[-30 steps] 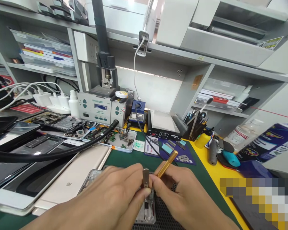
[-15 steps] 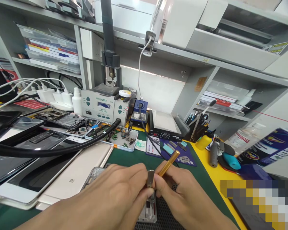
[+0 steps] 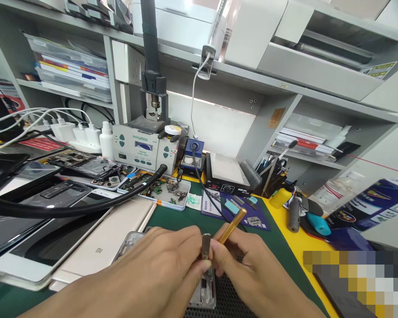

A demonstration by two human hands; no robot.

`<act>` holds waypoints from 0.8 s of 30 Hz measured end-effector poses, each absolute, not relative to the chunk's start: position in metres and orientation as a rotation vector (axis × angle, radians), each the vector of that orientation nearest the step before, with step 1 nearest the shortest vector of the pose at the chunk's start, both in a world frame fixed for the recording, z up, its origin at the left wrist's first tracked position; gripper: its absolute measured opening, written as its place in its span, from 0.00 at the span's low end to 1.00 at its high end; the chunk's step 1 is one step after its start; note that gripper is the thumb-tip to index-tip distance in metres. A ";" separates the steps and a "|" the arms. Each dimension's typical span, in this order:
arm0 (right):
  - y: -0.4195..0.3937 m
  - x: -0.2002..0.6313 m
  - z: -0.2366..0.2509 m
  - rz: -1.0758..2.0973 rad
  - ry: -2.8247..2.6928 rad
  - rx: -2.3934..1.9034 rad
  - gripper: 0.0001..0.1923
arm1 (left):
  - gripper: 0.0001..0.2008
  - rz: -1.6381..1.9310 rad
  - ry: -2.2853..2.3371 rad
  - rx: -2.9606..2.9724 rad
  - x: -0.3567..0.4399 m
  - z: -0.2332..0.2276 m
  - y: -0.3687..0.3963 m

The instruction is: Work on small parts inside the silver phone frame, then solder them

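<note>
My left hand [image 3: 152, 265] is closed, thumb and fingers pinching what look like metal tweezers [image 3: 206, 246], whose flat back end points up. Beside it my right hand [image 3: 243, 260] grips a gold pen-shaped tool [image 3: 234, 225], tilted up to the right. The tool's tip is hidden behind the fingers, so I cannot tell what it touches. Under both hands lies a silver phone frame [image 3: 202, 302] with its inside facing up. Its upper left corner and lower right edge show, and my left hand covers the middle.
A perforated black mat [image 3: 232, 300] lies on the green work mat [image 3: 166, 218]. Several phones [image 3: 99, 249] are stacked at left, crossed by a thick black hose [image 3: 69, 212]. Behind stand a parts tray [image 3: 172, 194], a hot-air station [image 3: 146, 148] and a heating plate [image 3: 228, 170].
The metal end in my left hand and the gold tool have shifted very slightly left. Both grips stay the same.
</note>
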State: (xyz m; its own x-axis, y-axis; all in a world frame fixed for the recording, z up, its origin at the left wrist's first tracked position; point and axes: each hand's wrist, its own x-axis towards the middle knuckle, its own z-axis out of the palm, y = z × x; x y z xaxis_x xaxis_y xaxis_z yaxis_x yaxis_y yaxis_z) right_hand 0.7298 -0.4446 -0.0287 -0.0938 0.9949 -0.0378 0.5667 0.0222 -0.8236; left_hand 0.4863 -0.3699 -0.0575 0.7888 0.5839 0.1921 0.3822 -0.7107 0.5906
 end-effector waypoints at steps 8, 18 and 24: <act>-0.446 0.732 -0.033 1.124 -1.602 -1.575 0.28 | 0.23 0.462 0.683 2.395 0.490 -0.057 -0.369; -0.450 0.727 -0.031 0.939 -1.688 -1.654 0.30 | 0.30 0.301 0.754 2.310 0.490 -0.054 -0.371; -0.451 0.731 -0.039 0.758 -1.670 -1.547 0.33 | 0.32 0.163 0.784 2.311 0.491 -0.048 -0.370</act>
State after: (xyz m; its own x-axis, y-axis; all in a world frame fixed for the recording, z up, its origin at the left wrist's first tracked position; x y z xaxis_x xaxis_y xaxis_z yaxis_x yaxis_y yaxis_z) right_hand 0.7307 -0.4506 -0.0386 -0.0148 0.9931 0.1167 0.5663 0.1045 -0.8176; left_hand 0.4910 -0.3704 -0.0477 0.8106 0.5780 -0.0942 0.4924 -0.5857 0.6438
